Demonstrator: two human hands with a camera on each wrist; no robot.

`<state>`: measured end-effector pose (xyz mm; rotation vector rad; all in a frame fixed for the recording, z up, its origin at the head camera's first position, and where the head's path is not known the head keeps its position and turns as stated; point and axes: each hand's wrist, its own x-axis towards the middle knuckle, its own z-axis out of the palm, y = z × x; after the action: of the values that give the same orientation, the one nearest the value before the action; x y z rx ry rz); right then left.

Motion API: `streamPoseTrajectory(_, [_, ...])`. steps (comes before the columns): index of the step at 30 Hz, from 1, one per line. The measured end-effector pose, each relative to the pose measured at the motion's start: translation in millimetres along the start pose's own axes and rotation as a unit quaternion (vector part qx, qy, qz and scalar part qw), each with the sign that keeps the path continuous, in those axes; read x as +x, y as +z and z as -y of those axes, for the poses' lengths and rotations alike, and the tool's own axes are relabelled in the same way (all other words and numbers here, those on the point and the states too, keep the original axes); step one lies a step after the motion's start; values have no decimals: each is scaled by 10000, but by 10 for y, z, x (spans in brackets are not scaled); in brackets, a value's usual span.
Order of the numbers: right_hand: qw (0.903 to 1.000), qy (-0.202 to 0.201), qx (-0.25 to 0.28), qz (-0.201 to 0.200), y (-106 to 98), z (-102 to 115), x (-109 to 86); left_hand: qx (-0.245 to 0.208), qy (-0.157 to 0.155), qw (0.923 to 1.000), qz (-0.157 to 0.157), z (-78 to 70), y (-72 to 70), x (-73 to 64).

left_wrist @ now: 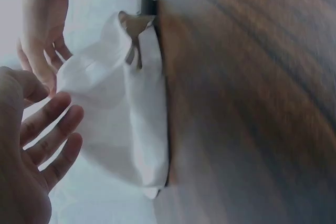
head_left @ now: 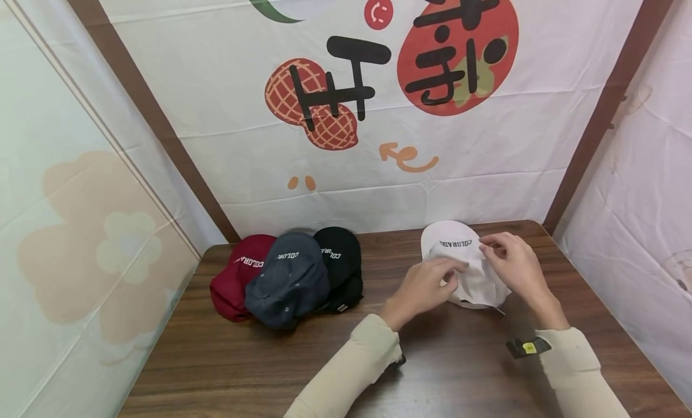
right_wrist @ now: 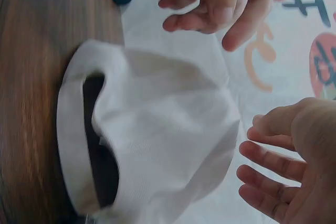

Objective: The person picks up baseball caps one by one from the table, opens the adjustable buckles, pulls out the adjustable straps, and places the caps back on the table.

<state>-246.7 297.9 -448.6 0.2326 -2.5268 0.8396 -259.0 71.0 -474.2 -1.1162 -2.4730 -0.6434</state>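
White cloth, softly creased: the white cap (head_left: 479, 286) sits on the bench (head_left: 454, 370), with the navy cap (head_left: 288, 280) well apart to its left. My left hand (head_left: 424, 287) and right hand (head_left: 515, 265) are at its crown, fingers loose, gripping nothing. I seem to be shaping it; the next move probably calls for a light pinch.

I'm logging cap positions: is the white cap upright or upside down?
Upright: the white cap has its crown up, lower edge on the table.
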Motion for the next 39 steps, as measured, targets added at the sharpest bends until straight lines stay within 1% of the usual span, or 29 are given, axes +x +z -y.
streamPoseTrajectory(4, [9996, -255, 73, 4, 17, 161, 1, -175, -155, 9997, 16, 81, -129, -36])
streamPoseTrajectory(8, [9984, -539, 170, -20, 67, 290, -12, -350, -294, 9989, -84, 154, -248, -87])
streamPoseTrajectory(15, [9935, -1071, 386, 29, 203, 457, -44, -645, -263, 9965, -470, 260, -420, -206])
streamPoseTrajectory(18, [9908, -1272, 462, 61, 243, 517, -54, -684, -225, 9957, -575, 314, -479, -249])
streamPoseTrajectory(22, [9874, -1495, 516, 46, 284, 597, -61, -618, -219, 9953, -717, 373, -574, -304])
streamPoseTrajectory(27, [9855, -1605, 540, 64, 351, 691, -74, -513, -291, 9948, -826, 431, -706, -388])
streamPoseTrajectory(31, [9842, -1639, 647, 147, 392, 763, -84, -330, -290, 9948, -924, 474, -795, -440])
streamPoseTrajectory(36, [9838, -1642, 631, 358, 449, 858, -95, -244, -313, 9937, -1045, 543, -918, -530])
streamPoseTrajectory(39, [9841, -1592, 558, 560, 491, 908, -103, -216, -336, 9941, -1009, 597, -1009, -602])
